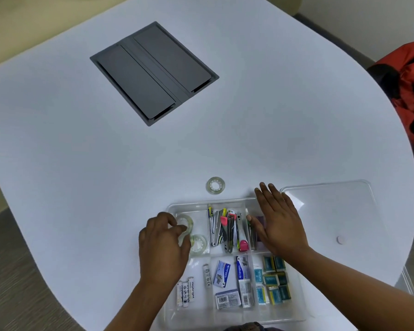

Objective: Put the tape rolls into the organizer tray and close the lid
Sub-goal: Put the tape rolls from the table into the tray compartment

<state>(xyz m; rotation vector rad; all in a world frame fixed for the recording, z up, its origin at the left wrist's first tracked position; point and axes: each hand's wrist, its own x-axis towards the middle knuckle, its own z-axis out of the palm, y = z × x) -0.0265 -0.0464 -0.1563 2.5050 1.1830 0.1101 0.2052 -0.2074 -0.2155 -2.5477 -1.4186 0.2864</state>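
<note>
A clear organizer tray sits at the table's near edge. My left hand is over its far left compartment, fingers closed on a clear tape roll. A second tape roll lies in the same compartment, just nearer me. A third tape roll lies flat on the table beyond the tray's far rim. My right hand hovers flat over the tray's far right corner, fingers spread and holding nothing. The clear lid lies on the table to the right of the tray.
The tray also holds staplers, clips, batteries, staple boxes and small packets. A dark grey cable hatch is set into the white table far ahead. A small round sticker lies under the lid. An orange bag sits at the right.
</note>
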